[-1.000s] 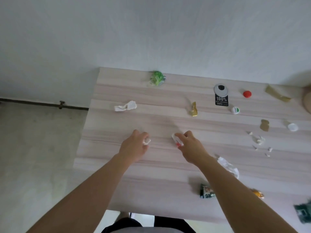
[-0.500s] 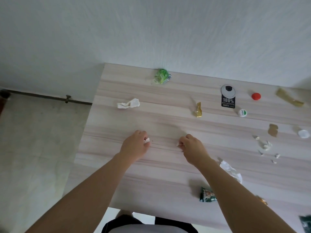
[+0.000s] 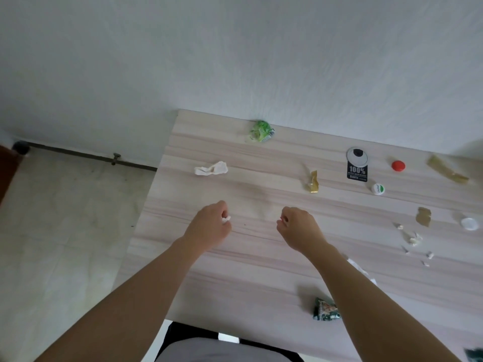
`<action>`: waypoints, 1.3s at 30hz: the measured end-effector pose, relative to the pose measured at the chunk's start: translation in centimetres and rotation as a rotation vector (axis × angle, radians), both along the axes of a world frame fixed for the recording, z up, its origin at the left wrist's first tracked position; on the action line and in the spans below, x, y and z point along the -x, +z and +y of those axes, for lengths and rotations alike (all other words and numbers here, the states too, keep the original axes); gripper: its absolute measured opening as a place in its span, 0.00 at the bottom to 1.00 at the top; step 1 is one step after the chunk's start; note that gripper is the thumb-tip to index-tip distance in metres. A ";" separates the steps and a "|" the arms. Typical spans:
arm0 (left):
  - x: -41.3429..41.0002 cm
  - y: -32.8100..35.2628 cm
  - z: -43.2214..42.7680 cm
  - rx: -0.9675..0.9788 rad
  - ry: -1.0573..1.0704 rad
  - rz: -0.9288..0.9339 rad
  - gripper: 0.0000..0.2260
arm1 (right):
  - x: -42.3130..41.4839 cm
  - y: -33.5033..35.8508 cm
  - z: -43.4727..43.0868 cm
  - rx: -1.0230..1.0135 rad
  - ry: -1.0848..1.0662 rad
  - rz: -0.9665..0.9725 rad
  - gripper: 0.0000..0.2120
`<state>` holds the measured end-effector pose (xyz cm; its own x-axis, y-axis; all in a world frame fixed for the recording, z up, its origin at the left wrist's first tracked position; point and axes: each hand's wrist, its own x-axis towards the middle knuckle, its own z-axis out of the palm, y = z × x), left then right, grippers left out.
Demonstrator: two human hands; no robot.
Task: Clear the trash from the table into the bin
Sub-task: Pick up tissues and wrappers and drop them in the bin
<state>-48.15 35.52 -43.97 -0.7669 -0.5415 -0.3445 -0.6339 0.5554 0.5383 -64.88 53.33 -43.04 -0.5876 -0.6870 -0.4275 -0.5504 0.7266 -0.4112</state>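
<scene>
Both hands hover over the middle of the light wooden table (image 3: 261, 270). My left hand (image 3: 209, 226) is closed around a small white scrap (image 3: 226, 219) that peeks out between the fingers. My right hand (image 3: 298, 228) is a fist around a small white-and-red wrapper, almost fully hidden. Loose trash lies around: a crumpled white tissue (image 3: 211, 168), a green wrapper ball (image 3: 261, 131), a gold wrapper (image 3: 312, 182), a black "100%" tag (image 3: 357, 164), a red cap (image 3: 398, 165), a white-green cap (image 3: 378, 189) and a green snack packet (image 3: 326, 309). No bin is in view.
At the right lie a long gold strip (image 3: 447, 173), a brown scrap (image 3: 423, 216), a white lid (image 3: 469, 224) and several small white crumbs (image 3: 414, 240). White paper (image 3: 359, 269) shows behind my right forearm. The tiled floor (image 3: 65, 218) lies left of the table; a wall stands behind it.
My right hand closed over the white-and-red wrapper and lifted it off the table. The left hand kept its scrap. The view shifted slightly to the left.
</scene>
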 end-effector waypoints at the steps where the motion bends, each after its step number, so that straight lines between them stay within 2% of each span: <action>1: -0.2 0.3 -0.3 0.001 -0.003 0.005 0.05 | -0.1 0.4 -0.3 0.003 -0.014 0.000 0.10; 10: -1.5 1.7 -4.7 0.000 -0.034 0.058 0.09 | -1.3 2.8 -4.4 0.055 -0.098 -0.002 0.08; 16: -0.5 1.9 -8.0 0.025 -0.042 0.090 0.04 | -0.5 3.0 -7.8 0.066 -0.060 0.031 0.02; 22: 1.9 1.7 -10.3 0.027 -0.027 0.098 0.09 | 2.8 3.3 -11.4 0.079 -0.053 0.068 0.13; 31: 5.9 -0.2 -13.2 0.103 0.044 0.070 0.05 | 9.6 1.5 -16.9 0.074 0.000 0.101 0.25; 39: 7.7 -2.7 -14.5 0.090 0.067 -0.053 0.18 | 13.4 -1.4 -20.1 0.039 -0.027 0.139 0.34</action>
<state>-55.83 21.06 -46.64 -0.7097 -0.6215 -0.3318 -0.6978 0.5551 0.4527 -78.27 33.25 -44.45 -0.6579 -0.6846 -0.3139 -0.5847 0.7269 -0.3601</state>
